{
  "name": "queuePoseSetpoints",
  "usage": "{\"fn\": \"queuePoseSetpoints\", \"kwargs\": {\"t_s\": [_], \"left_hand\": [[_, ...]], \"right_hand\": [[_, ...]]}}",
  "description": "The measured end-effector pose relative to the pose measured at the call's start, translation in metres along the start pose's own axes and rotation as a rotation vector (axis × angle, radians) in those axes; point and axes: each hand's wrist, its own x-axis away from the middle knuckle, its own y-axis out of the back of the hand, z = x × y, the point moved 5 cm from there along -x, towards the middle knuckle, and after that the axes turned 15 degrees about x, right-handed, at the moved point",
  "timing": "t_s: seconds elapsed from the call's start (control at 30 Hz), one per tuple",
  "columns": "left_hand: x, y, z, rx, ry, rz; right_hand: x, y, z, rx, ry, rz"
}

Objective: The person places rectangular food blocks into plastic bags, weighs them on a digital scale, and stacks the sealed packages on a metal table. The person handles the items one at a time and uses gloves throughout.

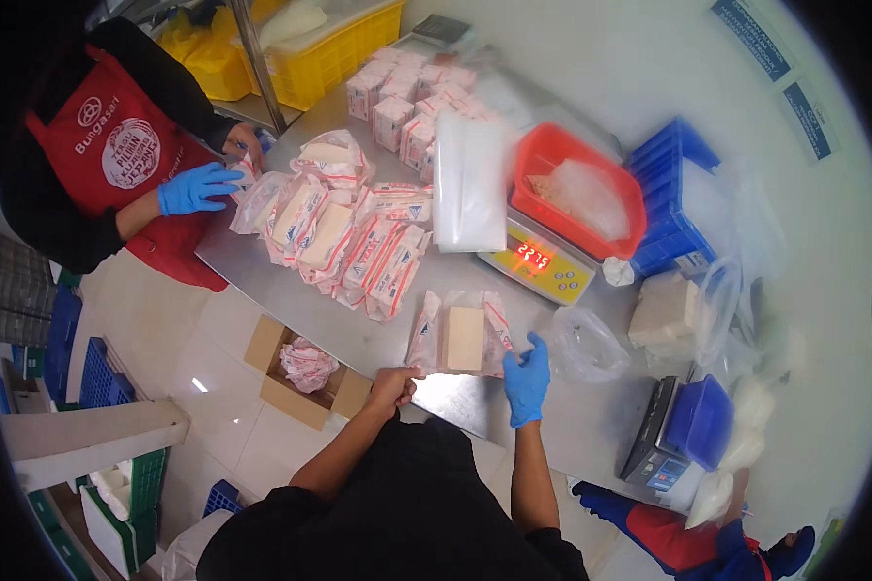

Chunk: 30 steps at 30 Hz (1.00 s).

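In the head view a pale rectangular block (465,338) stands out on an opened printed paper wrapper (429,335) at the near edge of the steel table (378,345). My bare left hand (395,388) pinches the wrapper's near left corner between thumb and fingers. My right hand (527,381), in a blue glove, is at the wrapper's right side with fingers spread; whether it touches the paper cannot be told. Beyond to the left, several blocks in opened wrappers (320,232) lie heaped. Further back, closed printed packs (392,122) are stacked beside flat clear plastic bags (471,185).
A red basin (581,192) sits on a lit scale (538,265); blue crate (668,203) behind. To the right are another scale (650,432) and a blue tray (700,421). A cardboard box (298,370) stands below the table. A co-worker (109,145) stands left, another person (683,534) lower right.
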Motion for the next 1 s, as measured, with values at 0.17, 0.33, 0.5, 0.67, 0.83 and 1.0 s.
{"fn": "queuePoseSetpoints", "kwargs": {"t_s": [0.17, 0.33, 0.5, 0.67, 0.83, 1.0], "left_hand": [[0.000, -0.002, -0.001, -0.080, -0.105, -0.032], [-0.002, 0.001, -0.011, -0.118, -0.319, -0.144], [-0.005, 0.021, -0.031, -0.229, -0.531, -0.252], [0.087, -0.035, -0.083, -0.894, -0.620, -0.440], [0.067, -0.243, -0.034, -0.682, -0.553, 0.130], [-0.043, -0.336, 0.030, -1.486, -0.439, 0.014]], "right_hand": [[-0.013, -0.055, 0.082, 0.100, 0.269, 0.125], [-0.044, -0.069, 0.074, 0.199, 0.201, 0.343], [-0.055, -0.022, 0.060, -0.588, 0.014, 0.608], [-0.068, 0.122, 0.040, -1.114, -0.010, 0.572], [-0.112, 0.183, -0.072, -1.107, 0.124, 0.189], [-0.117, 0.159, -0.146, -0.585, 0.353, -0.052]]}}
